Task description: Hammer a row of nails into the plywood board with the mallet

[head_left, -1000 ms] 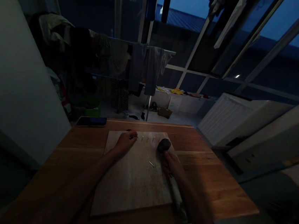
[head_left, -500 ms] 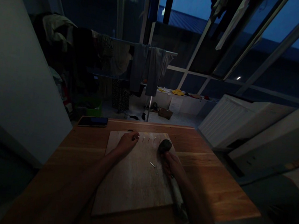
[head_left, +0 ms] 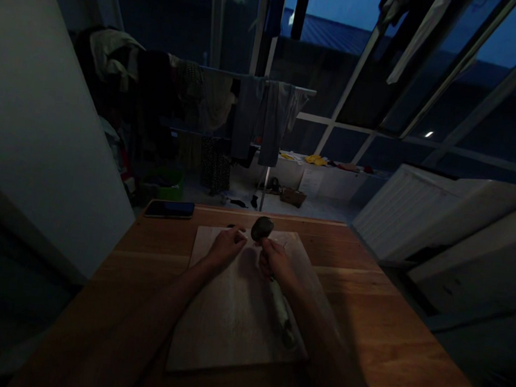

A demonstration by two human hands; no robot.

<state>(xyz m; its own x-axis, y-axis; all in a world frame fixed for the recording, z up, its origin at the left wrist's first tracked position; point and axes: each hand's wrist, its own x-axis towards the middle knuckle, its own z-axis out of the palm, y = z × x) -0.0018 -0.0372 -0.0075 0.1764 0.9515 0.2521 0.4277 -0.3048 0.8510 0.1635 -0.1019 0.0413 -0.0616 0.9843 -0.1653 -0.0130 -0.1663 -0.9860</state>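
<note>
A pale wooden board (head_left: 227,318) lies on the brown wooden table (head_left: 373,326). My left hand (head_left: 226,248) rests on the board's far edge with its fingertips pinched together; a small nail seems to be between them, but it is too dark to be sure. My right hand (head_left: 274,261) is closed round the neck of a hammer (head_left: 261,228), whose dark head hangs just right of my left fingertips. The hammer's pale handle (head_left: 282,311) runs back under my right forearm.
A dark phone (head_left: 169,209) lies on the table's far left corner. Beyond the table stand a clothes rack (head_left: 251,114) hung with laundry, a white radiator (head_left: 398,201) at the right, a pale wall at the left, and dark windows.
My right hand has swung the hammer left, from the board's right side to just beside my left fingertips. My left hand has stayed at the board's far edge. The view has shifted slightly.
</note>
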